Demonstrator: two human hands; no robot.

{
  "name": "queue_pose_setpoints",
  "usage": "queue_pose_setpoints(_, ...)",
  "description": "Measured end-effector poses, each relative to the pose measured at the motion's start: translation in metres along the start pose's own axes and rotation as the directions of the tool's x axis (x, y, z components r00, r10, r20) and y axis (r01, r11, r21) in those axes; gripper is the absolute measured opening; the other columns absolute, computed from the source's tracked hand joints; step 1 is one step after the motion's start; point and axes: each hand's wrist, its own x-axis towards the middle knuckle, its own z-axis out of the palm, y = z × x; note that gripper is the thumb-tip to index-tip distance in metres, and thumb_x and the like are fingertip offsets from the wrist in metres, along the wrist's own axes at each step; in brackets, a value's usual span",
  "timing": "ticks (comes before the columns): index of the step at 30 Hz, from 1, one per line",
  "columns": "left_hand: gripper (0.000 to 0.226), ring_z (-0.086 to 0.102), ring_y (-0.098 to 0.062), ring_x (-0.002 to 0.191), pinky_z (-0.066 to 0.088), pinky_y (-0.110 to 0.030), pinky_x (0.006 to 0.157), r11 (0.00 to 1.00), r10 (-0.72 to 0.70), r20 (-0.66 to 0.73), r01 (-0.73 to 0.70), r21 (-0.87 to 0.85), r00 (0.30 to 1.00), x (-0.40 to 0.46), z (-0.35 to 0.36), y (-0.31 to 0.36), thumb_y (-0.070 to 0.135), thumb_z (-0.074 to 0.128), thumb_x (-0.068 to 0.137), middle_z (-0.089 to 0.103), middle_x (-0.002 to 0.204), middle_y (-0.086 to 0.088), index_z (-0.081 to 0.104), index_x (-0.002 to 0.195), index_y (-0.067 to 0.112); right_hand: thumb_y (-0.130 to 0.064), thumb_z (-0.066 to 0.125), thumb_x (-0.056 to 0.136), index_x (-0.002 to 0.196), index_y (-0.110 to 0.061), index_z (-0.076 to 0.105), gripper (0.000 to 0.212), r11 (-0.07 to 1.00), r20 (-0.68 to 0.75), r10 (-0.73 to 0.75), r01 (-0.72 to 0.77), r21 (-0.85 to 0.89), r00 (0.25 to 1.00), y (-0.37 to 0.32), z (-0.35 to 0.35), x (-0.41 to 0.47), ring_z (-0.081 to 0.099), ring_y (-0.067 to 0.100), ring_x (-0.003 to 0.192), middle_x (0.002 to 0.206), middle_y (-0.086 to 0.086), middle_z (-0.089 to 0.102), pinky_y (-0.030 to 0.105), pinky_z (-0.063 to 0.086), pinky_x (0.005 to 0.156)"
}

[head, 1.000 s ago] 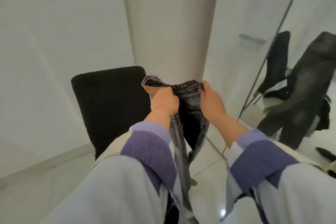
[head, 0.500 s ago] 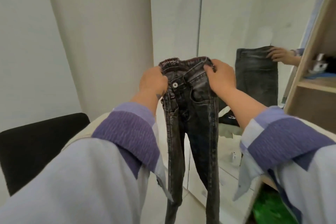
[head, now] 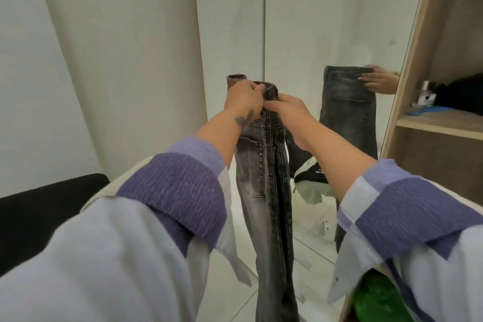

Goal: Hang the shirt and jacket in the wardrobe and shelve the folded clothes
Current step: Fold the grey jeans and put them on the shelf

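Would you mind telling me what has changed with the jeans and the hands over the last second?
The jeans were lifted from beside the black chair and turned toward the mirror. The left hand and right hand then came together, folding the spread waistband in half lengthwise. Both hands keep gripping the waistband, and the legs still hang down.

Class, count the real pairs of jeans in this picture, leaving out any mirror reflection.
1. The jeans hang mid-frame, folded lengthwise, waistband pinched by the left hand and right hand. The second pair at right is only their mirror reflection. Others may be out of view.
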Motion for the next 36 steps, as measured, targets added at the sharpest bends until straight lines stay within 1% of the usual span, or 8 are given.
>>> queue_pose_setpoints(6,0.02,0.065,-0.022,0.096,0.053,-0.034,0.088,0.993,0.076,0.034,-0.073,-0.093,0.997,-0.013,-0.012,0.0,0.018,0.047,0.097,0.067,0.107,-0.01,0.062,0.107,0.011,0.006,0.058,0.084,0.104,-0.017,0.063,0.031,0.995,-0.067,-0.088,0.09,0.034,0.994,0.003,0.006,-0.006,0.064,0.012,0.084,0.092,0.0,0.069,0.02,0.052,0.07)
queue_pose_setpoints(10,0.036,0.063,-0.014,0.093,0.05,-0.027,0.089,0.978,0.071,-0.063,-0.082,-0.193,0.996,-0.036,-0.025,-0.026,0.013,0.049,0.096,0.063,0.101,-0.003,0.045,0.131,0.015,0.003,0.057,0.082,0.1,-0.013,0.063,0.026,0.994,-0.162,-0.072,0.084,0.067,0.984,0.014,0.026,-0.01,0.067,0.025,0.086,0.095,0.012,0.07,0.037,0.055,0.076)
queue_pose_setpoints(14,0.07,0.044,-0.023,0.125,0.039,-0.044,0.105,0.992,-0.111,-0.358,0.123,0.013,0.927,-0.059,-0.054,-0.085,0.046,0.059,0.086,0.039,0.136,-0.007,0.028,0.142,0.017,-0.001,0.059,0.082,0.101,-0.009,0.064,0.021,0.985,-0.146,-0.066,0.088,0.151,0.987,0.011,0.046,-0.016,0.066,0.024,0.084,0.089,0.008,0.069,0.039,0.056,0.078)
queue_pose_setpoints(18,0.111,0.043,-0.023,0.129,0.038,-0.044,0.109,0.924,-0.35,-0.205,0.301,-0.235,0.914,-0.093,-0.093,-0.117,0.074,0.065,0.061,0.037,0.146,-0.006,0.018,0.145,0.02,0.0,0.056,0.084,0.099,-0.01,0.066,0.021,0.955,-0.026,-0.011,0.018,0.295,1.0,-0.003,0.06,-0.025,0.065,0.023,0.08,0.084,0.006,0.067,0.042,0.057,0.076)
queue_pose_setpoints(21,0.1,0.059,-0.015,0.11,0.047,-0.038,0.101,0.902,-0.333,-0.167,0.262,-0.342,0.928,-0.115,-0.114,-0.116,0.07,0.074,0.055,0.058,0.125,0.002,0.041,0.133,0.018,0.001,0.054,0.084,0.096,-0.013,0.066,0.022,0.949,0.035,-0.002,-0.009,0.316,0.999,-0.008,0.069,-0.037,0.066,0.023,0.081,0.086,0.007,0.067,0.042,0.056,0.078)
queue_pose_setpoints(26,0.054,0.061,-0.01,0.102,0.046,-0.025,0.092,0.964,-0.231,-0.335,0.17,-0.203,0.914,-0.164,-0.134,-0.105,0.048,0.074,0.074,0.066,0.115,0.003,0.061,0.117,0.018,-0.002,0.056,0.086,0.087,-0.017,0.064,0.017,0.951,0.025,0.023,-0.029,0.307,0.999,-0.014,0.083,-0.073,0.066,0.024,0.086,0.088,0.007,0.067,0.044,0.055,0.083)
queue_pose_setpoints(31,0.055,0.063,-0.014,0.105,0.048,-0.027,0.092,0.976,-0.218,-0.405,0.198,-0.092,0.888,-0.22,-0.161,-0.093,0.053,0.073,0.073,0.068,0.113,0.001,0.064,0.114,0.018,-0.006,0.058,0.086,0.1,-0.015,0.064,0.018,0.957,0.01,0.061,-0.061,0.283,0.998,-0.027,0.102,-0.128,0.068,0.027,0.094,0.097,0.009,0.069,0.045,0.057,0.084)
queue_pose_setpoints(36,0.054,0.065,-0.018,0.103,0.05,-0.03,0.091,0.979,-0.167,-0.491,0.203,0.021,0.855,-0.269,-0.2,-0.074,0.058,0.07,0.072,0.07,0.109,-0.001,0.069,0.109,0.018,-0.003,0.057,0.086,0.081,-0.019,0.06,0.017,0.951,0.044,0.029,-0.041,0.308,0.999,-0.052,0.124,-0.176,0.068,0.028,0.093,0.09,0.007,0.068,0.046,0.056,0.083)
